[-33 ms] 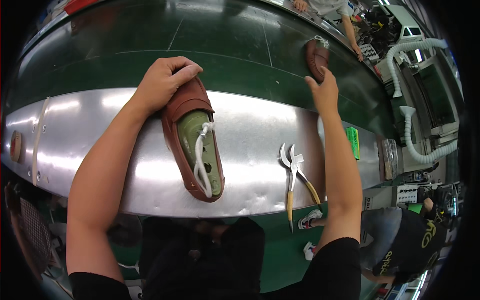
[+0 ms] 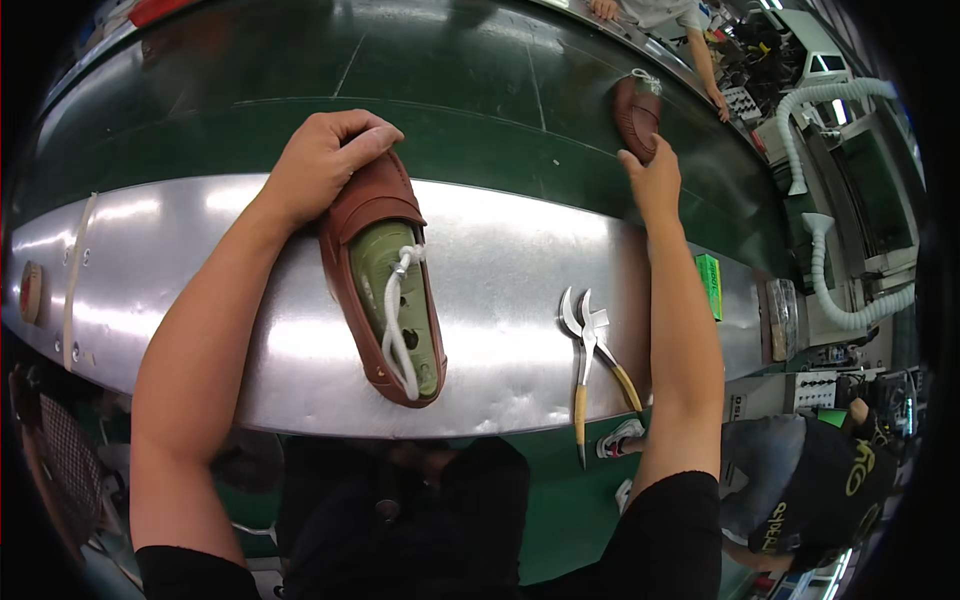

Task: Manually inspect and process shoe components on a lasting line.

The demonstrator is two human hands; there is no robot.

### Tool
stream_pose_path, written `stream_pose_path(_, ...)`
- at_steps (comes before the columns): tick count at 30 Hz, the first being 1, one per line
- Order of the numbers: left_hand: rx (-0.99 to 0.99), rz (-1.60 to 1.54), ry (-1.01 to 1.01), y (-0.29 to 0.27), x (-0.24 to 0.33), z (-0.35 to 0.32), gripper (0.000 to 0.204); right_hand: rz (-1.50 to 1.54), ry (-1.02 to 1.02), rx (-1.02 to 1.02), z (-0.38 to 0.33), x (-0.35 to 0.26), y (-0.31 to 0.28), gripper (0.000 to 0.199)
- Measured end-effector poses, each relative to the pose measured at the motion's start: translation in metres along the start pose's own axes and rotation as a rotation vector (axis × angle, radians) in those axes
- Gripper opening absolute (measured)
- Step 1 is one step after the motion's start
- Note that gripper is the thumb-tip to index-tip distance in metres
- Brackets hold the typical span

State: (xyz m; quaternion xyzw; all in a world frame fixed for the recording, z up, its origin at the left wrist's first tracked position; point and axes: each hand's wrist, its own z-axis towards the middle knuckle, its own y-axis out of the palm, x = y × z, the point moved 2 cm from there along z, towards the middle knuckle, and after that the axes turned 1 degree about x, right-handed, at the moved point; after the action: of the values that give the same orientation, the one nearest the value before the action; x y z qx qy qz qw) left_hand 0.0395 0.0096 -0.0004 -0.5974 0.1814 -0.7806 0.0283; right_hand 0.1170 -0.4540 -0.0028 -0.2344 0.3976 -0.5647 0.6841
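My left hand (image 2: pixel 335 165) is closed over the toe of a brown loafer (image 2: pixel 350 270), which lies on the shiny metal ledge with its heel toward me. A green shoe last (image 2: pixel 375 265) fills the loafer, and a knotted white cord (image 2: pixel 396 330) hangs from it. Far to the right, my right hand (image 2: pixel 655 180) reaches over the green belt and grips the toe of a second brown loafer (image 2: pixel 636 115), thumb on one side and fingers on the other. White cord also shows at that shoe's far end. Pliers-like pincers (image 2: pixel 588 345) with tan handles lie open between my arms.
The metal ledge (image 2: pixel 500 390) runs across in front of me, with the green belt (image 2: pixel 450 120) behind it. A green box (image 2: pixel 709 285) stands right of my right forearm, a tape roll (image 2: pixel 31 292) far left. Other people are at the far side and lower right.
My right hand has closed in around the toe of the far loafer. The near loafer has shifted very slightly left under my left hand.
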Motion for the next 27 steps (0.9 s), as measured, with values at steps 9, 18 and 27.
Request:
stream_pose_path(9, 0.014, 0.018, 0.013, -0.006, -0.004, -0.002, 0.033, -0.109, 0.129, -0.248, 0.073, 0.072, 0.076, 0.111)
stream_pose_path(18, 0.030, -0.009, -0.008, 0.001, -0.006, -0.002, 0.033, -0.402, 0.084, -0.280, 0.065, 0.050, 0.059, 0.063)
stream_pose_path(27, 0.082, 0.029, 0.049, -0.002, -0.002, 0.000, 0.034, 0.410, 0.477, -0.050, 0.044, 0.064, 0.032, 0.062)
